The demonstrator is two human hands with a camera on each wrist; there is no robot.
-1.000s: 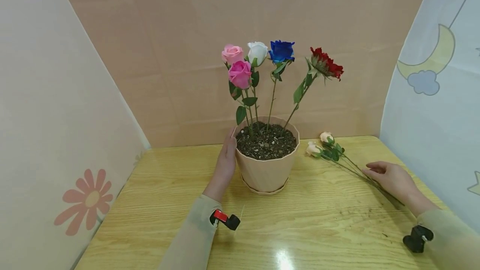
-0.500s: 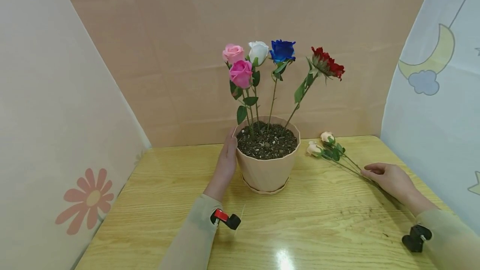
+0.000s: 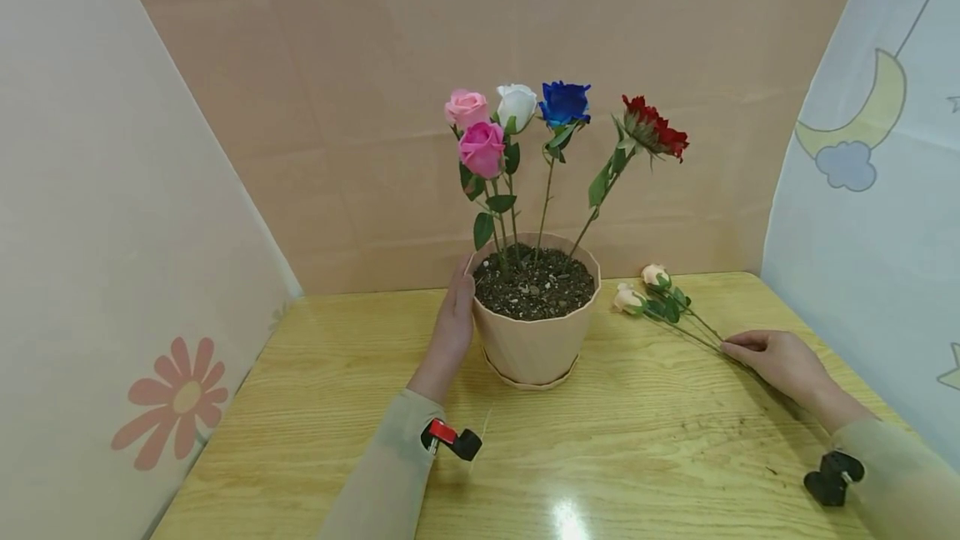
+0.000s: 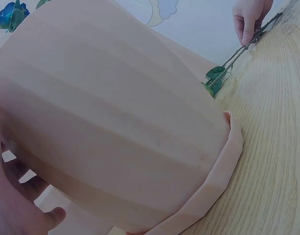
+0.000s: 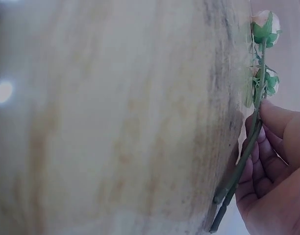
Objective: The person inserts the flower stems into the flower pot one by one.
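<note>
Potted roses stand in a pale peach flowerpot of dark soil. My left hand lies against the pot's left side, its fingers extended along the wall near the rim. In the left wrist view that hand shows at the lower left, partly behind the pot. Two cream roses lie on the table at right, heads toward the pot. My right hand pinches their stems between thumb and fingertips. In the right wrist view the stems run side by side past my thumb.
Upright in the soil are two pink roses, a white rose, a blue rose and a leaning red flower. A saucer sits under the pot. Dirt specks mark the wooden table. Fabric walls surround it.
My right hand has moved slightly left along the rose stems, and its thumb and fingertips have come together on them. The left hand and flowerpot stay in place.
</note>
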